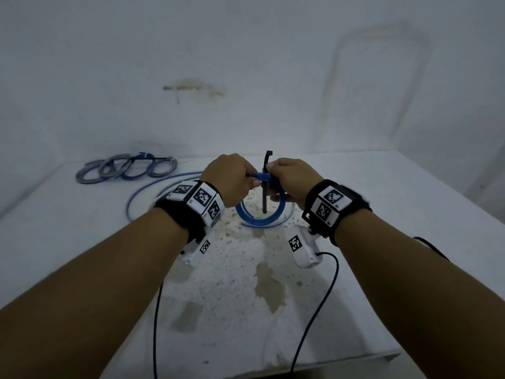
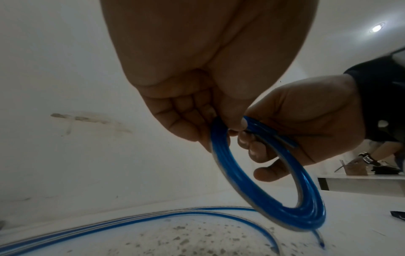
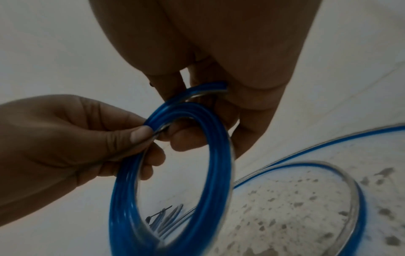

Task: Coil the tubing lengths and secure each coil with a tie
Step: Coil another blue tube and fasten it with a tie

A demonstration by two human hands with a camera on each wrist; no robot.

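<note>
A blue tubing coil (image 1: 261,218) hangs upright above the table between my two hands. My left hand (image 1: 237,177) pinches its top left part, thumb on the strands (image 3: 140,134). The fingers of my right hand (image 1: 287,179) curl round the coil's top right. A black tie (image 1: 264,199) stands upright across the coil's top between the hands, its head end (image 1: 269,154) sticking up beside my right thumb. In the left wrist view the coil (image 2: 263,190) hangs from my left hand (image 2: 192,117), with my right hand (image 2: 306,131) hooked through it. In the right wrist view the coil (image 3: 210,173) dangles below my right hand (image 3: 219,97).
Several tied coils (image 1: 125,168) lie at the table's back left, against the wall. A loose length of blue tubing (image 1: 147,191) curves over the speckled tabletop (image 1: 246,255) under the hands. Black wrist-camera cables (image 1: 319,302) trail toward me. Another person's hand (image 2: 368,155) works at a far table.
</note>
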